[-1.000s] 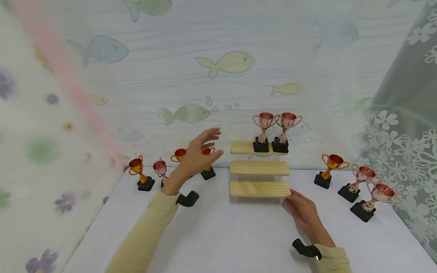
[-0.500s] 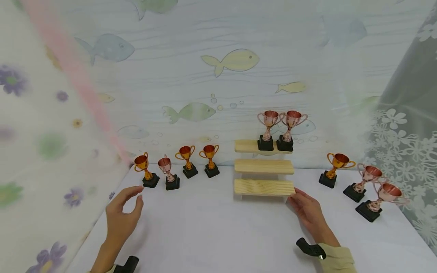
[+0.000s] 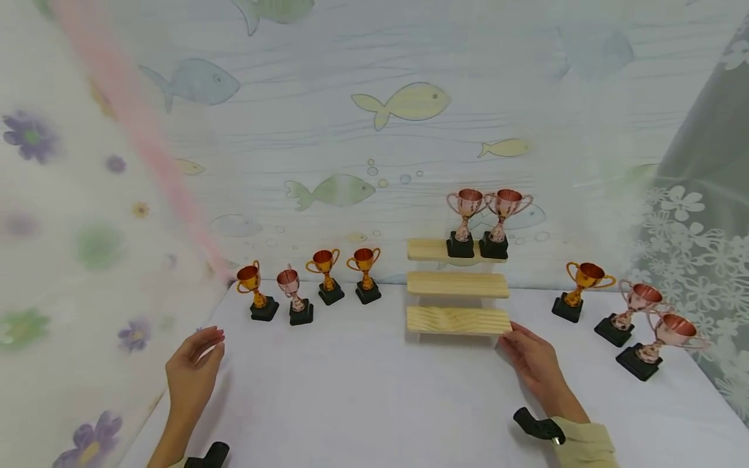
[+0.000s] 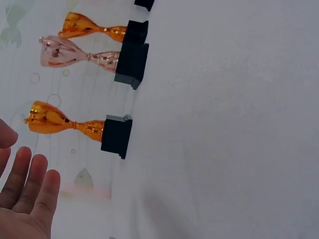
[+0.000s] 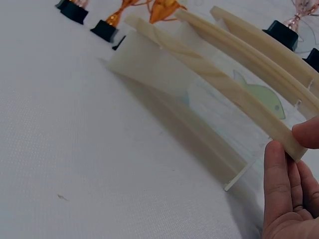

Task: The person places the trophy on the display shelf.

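Note:
A three-tier wooden display shelf on clear supports stands on the white table. My right hand pinches the right end of its lowest board, thumb on top and fingers below, as the right wrist view shows. Two rose-gold trophy cups stand side by side on the top board. At the left of the table my left hand is held up with loosely bent fingers and nothing in it. Nearest to it is a gold trophy cup on a black base, just beyond the fingertips.
Left of the shelf stand a rose-gold cup and two more gold cups, one of them a gold cup close to the shelf. On the right are a gold cup and two rose-gold cups. A fish-patterned curtain hangs behind.
My left hand has drawn back from in front of the left cups to the table's left side, and its fingers have come closer together. The right hand stays on the shelf.

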Demonstrator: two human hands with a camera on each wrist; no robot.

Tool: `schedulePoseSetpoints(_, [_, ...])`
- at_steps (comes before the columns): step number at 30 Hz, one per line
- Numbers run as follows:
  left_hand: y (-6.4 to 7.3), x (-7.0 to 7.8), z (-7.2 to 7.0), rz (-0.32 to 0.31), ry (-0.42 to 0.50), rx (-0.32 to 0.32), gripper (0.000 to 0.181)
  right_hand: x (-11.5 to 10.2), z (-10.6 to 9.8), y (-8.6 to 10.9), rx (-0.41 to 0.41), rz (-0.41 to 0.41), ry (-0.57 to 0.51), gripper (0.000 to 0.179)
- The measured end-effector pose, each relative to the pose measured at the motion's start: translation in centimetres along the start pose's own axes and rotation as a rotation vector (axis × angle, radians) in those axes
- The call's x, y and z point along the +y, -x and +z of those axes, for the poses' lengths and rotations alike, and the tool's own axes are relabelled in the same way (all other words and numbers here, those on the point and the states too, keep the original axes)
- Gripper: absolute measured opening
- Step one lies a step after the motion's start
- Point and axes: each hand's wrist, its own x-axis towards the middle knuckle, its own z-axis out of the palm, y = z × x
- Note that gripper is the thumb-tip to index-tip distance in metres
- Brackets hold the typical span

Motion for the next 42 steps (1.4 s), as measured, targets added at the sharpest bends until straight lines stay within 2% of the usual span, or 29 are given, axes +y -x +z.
schedulePoseSetpoints(4, [-0.8, -0.6, 1.0, 0.001, 0.012, 0.018, 0.027, -0.1, -0.4, 0.0, 0.008, 0.010, -0.007, 0.066])
schedulePoseSetpoints(9, [-2.0, -1.4, 2.0, -0.045, -0.067, 0.036, 0.038, 0.0, -0.5, 0.1, 0.002, -0.001, -0.003, 0.065])
schedulePoseSetpoints(12, [-2.9, -1.9, 2.5, -0.107, -0.110, -0.013, 0.055, 0.0, -0.4, 0.1, -0.002, -0.009, -0.003, 0.064])
schedulePoseSetpoints(15, [-3.7, -2.1, 2.9, -0.171, -0.100, -0.085, 0.074, -0.1, -0.3, 0.3, -0.007, -0.013, 0.003, 0.065])
schedulePoseSetpoints(18, [-4.5, -2.1, 3.4, -0.215, -0.089, -0.158, 0.084, -0.2, -0.3, 0.3, -0.008, -0.016, 0.012, 0.068])
schedulePoseSetpoints(22, [-5.3, -1.9, 4.2, -0.212, -0.088, -0.231, 0.084, -0.2, -0.2, 0.3, -0.010, -0.021, 0.016, 0.068])
schedulePoseSetpoints(26, [-5.9, -1.8, 5.1, -0.178, -0.068, -0.263, 0.083, -0.2, -0.1, 0.3, -0.015, -0.023, 0.013, 0.066])
schedulePoseSetpoints(30, [-6.1, -1.8, 6.0, -0.163, -0.069, -0.254, 0.085, -0.3, -0.1, 0.2, -0.009, -0.031, 0.016, 0.064])
schedulePoseSetpoints(36, [-6.6, -1.9, 6.9, -0.151, -0.039, -0.173, 0.082, -0.4, 0.0, 0.2, -0.007, -0.037, -0.005, 0.055])
schedulePoseSetpoints(42, [-7.3, -1.6, 7.2, -0.160, -0.003, -0.124, 0.076, -0.3, 0.1, 0.2, 0.005, -0.043, 0.004, 0.061])
